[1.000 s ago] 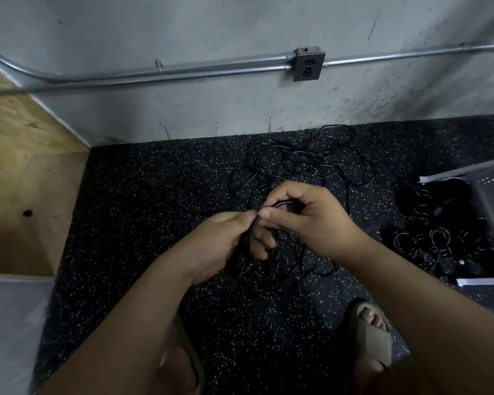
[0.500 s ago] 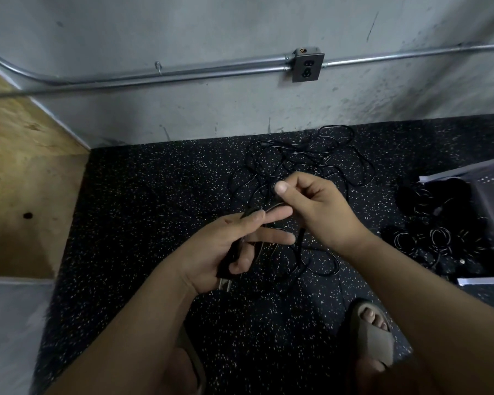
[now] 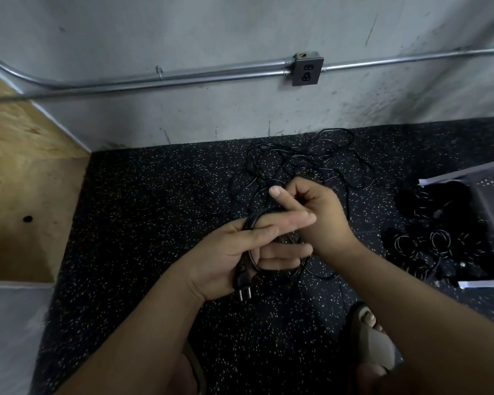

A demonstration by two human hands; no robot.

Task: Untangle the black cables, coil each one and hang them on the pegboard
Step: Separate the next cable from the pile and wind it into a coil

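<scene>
Centrally, left hand [image 3: 228, 255] is gripping a black cable [image 3: 251, 220], thumb pressing it against the forefinger, plug [image 3: 243, 280] dangling below the palm. Right hand [image 3: 314, 215] is pinching the same cable with curled fingers. Tangled cables [image 3: 300, 163] are lying on the floor [image 3: 154, 212] just beyond.

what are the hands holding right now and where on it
A black cable: the left hand pinches it just above its two-pin plug; the right hand grips it further along in curled fingers.
</scene>
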